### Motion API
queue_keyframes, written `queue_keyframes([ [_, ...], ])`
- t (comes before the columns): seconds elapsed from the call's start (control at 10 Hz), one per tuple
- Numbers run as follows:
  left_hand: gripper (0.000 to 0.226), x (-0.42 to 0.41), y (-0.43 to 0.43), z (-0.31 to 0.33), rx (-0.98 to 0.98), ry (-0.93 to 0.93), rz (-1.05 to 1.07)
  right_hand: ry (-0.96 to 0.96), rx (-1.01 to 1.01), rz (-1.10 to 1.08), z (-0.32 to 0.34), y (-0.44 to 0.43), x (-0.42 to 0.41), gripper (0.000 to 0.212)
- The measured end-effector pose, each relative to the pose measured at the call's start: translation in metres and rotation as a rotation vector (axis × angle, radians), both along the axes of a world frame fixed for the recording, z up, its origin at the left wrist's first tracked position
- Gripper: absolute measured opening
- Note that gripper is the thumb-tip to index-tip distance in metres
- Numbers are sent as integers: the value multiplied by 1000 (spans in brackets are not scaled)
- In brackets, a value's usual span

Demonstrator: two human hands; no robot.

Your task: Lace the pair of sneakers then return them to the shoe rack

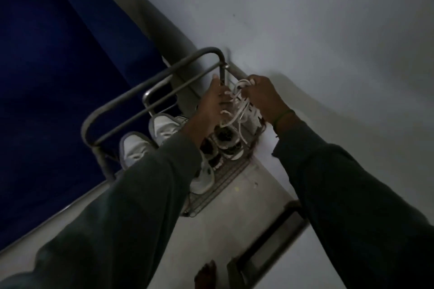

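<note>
Beside the blue bed (58, 77), the metal shoe rack (141, 86) holds a white pair of sneakers (164, 125) at its left. The left hand (211, 104) reaches into loose white laces (237, 103), but the dim light hides whether it grips them. The right hand (260, 98) clutches a bunch of them above a sneaker (253, 115) at the rack's right end, so the lacing seems unfinished.

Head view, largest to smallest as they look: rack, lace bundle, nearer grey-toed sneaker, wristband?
1. rack
2. lace bundle and nearer grey-toed sneaker: alike, and the sneaker is partly behind a sleeve, so unranked
3. wristband
</note>
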State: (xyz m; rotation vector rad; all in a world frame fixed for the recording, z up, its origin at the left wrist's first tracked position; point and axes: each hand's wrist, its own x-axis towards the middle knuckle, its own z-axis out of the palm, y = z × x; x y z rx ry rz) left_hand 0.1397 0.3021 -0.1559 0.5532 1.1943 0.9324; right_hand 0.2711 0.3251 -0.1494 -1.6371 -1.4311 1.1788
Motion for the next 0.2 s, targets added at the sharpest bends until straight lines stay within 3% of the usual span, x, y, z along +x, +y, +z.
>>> queue_keyframes([
  [0.1,27,-38,8,-4,156,314,-157,-135,12,56,-32,24,-27,23],
  [0.2,21,-68,0,-26,409,710,-343,-389,-78,209,-59,16,-41,33],
])
